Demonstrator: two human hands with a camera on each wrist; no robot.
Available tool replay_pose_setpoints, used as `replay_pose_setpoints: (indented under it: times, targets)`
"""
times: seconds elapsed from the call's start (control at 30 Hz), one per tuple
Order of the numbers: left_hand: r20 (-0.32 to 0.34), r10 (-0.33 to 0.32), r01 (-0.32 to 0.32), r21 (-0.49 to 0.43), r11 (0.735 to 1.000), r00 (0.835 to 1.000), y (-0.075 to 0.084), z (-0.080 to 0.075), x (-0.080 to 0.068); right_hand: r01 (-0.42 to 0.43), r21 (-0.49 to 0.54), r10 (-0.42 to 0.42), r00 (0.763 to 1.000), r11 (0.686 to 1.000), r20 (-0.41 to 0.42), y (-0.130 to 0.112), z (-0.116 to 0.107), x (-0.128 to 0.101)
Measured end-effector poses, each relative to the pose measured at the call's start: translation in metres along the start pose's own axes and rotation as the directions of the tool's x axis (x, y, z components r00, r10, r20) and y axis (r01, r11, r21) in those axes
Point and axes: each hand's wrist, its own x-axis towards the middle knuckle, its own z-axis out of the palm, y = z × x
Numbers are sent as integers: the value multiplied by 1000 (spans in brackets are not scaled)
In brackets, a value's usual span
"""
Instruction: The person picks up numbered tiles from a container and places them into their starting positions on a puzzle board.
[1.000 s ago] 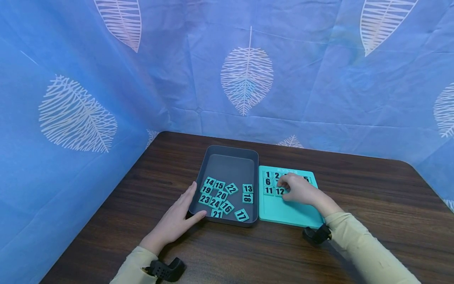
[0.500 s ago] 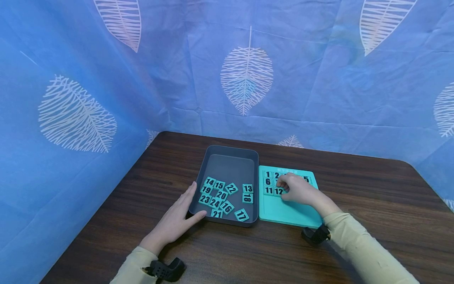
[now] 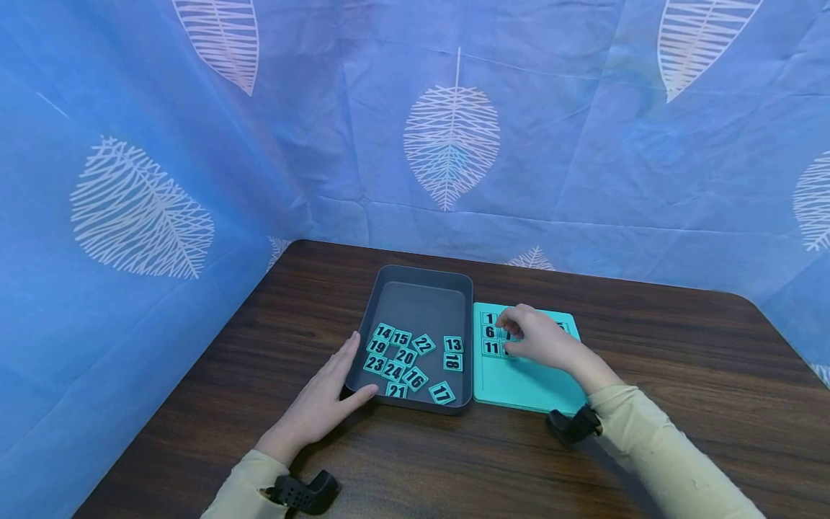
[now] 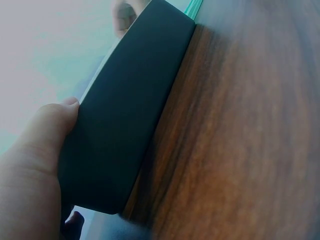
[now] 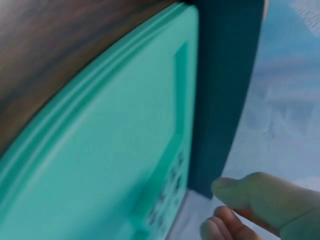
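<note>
My left hand rests at the near left corner of a dark grey tray, fingers straight along its side. The thumb touches the tray's outer wall in the left wrist view. Inside the tray lie several loose number tiles, black on turquoise. Over the turquoise puzzle board, my right hand hovers with loosely bent fingers. In the right wrist view, nothing shows between thumb and fingertips. Tiles 1, 6 and 11 form the board's left column; the hand hides most others.
The board stands right against the tray's right side on a dark wooden table. A blue curtain with white leaf prints hangs behind and to the left. Each wrist wears a black camera band.
My right hand has shifted slightly left and up, away from the third row of tiles, now covering tiles 2 and 12. Tile 12 slid slightly left earlier. The left hand stays still.
</note>
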Motion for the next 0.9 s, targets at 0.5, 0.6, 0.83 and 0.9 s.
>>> replay_pose_setpoints:
  times: [0.5,0.6,0.83,0.9]
  targets:
    - [-21,48,-47,44,998,999,-1,-1,0,89,74,-84,994,993,-66,-37,15,21]
    - [-22,55,-54,54,997,998,-1,-1,0,105,104,-102,994,989,-27,-44,22,26]
    - [-19,49,-48,61,997,999,-2,-1,1,125,90,-127,992,988,20,-51,36,39]
    - [-19,47,-46,61,997,999,-2,0,1,128,66,-130,991,990,27,-51,37,41]
